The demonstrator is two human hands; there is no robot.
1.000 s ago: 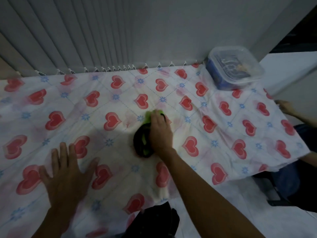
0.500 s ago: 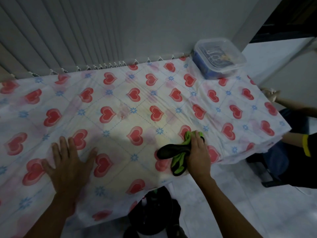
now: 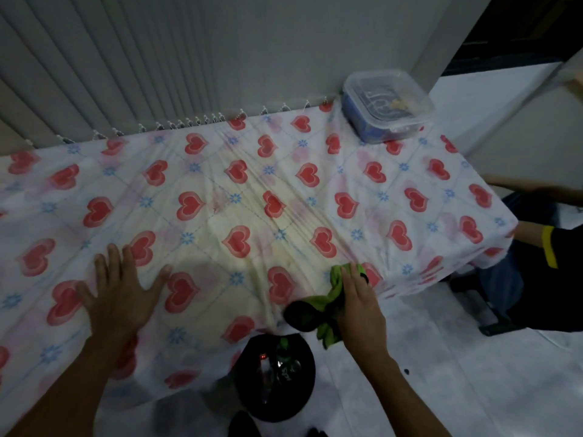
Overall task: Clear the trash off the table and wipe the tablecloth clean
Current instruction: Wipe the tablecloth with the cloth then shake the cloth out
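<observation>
While the heart-print cloth covers nearly the whole view, the smaller things sit at its edges, listed here by size.

Tablecloth (image 3: pixel 220 197): white with red hearts and small blue flowers, spread over the table from the left edge to the right corner; fine creases fan from the centre toward the near right edge, and a yellowish patch lies in the middle.

Blinds (image 3: pixel 94 67): pale vertical slats along the far side, their weighted ends hanging just above the far hem of the cloth.

Floor (image 3: pixel 473 357): pale, to the near right of the table.

Other person (image 3: pixel 549 247): at the right end of the table, dark clothing with a yellow cuff; only partly in view.

Bin (image 3: pixel 277 378): round and black, on the floor under the near edge, holding mixed scraps too dim to name.

Container (image 3: pixel 386 104): clear lidded plastic box with blue inside, on the far right corner of the cloth.

Left hand (image 3: pixel 121 294): flat on the cloth at the near left, fingers spread wide, palm down, holding nothing.

Right hand (image 3: pixel 359 305): at the near right edge of the table, pressed palm-down on the rag with fingers together over it.

Rag (image 3: pixel 328 305): green and black cloth, bunched under the right hand, half on the tablecloth and half hanging past the near edge, directly above the bin.
</observation>
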